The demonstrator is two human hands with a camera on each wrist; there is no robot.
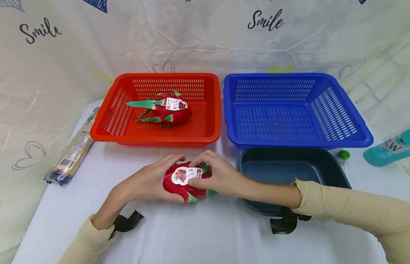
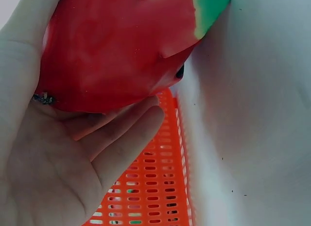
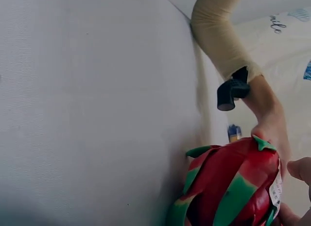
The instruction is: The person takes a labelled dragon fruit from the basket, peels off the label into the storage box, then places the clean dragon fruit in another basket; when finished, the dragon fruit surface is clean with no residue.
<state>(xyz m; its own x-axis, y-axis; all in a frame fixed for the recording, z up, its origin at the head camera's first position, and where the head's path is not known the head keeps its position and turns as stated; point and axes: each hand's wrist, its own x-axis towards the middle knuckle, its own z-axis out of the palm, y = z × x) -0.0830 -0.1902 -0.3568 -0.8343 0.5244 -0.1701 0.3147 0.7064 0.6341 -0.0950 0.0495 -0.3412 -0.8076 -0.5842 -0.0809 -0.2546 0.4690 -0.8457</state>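
Backdrop (image 1: pixel 201 47): printed sheet behind white table (image 1: pixel 198 234).
Blue basket (image 1: pixel 277 141): right of red basket (image 1: pixel 158 139).
Red basket: contains second dragon fruit (image 1: pixel 180 115).
Dark tray (image 1: pixel 271 167): nearside of blue basket.
Left hand (image 1: pixel 150 181): grips left end of dragon fruit (image 1: pixel 175 187).
Right hand (image 1: pixel 221 176): at opposite end, thumb over sticker (image 1: pixel 181 176); cannot tell if pinching.
Dragon fruit: between hands, long axis left-right, just nearside of red basket.

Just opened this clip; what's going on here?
A person has both hands at a labelled dragon fruit over the white table: the left hand cups one end, the right hand is at the other. Another dragon fruit lies in the red basket. The blue basket stands beside that, behind a dark tray.
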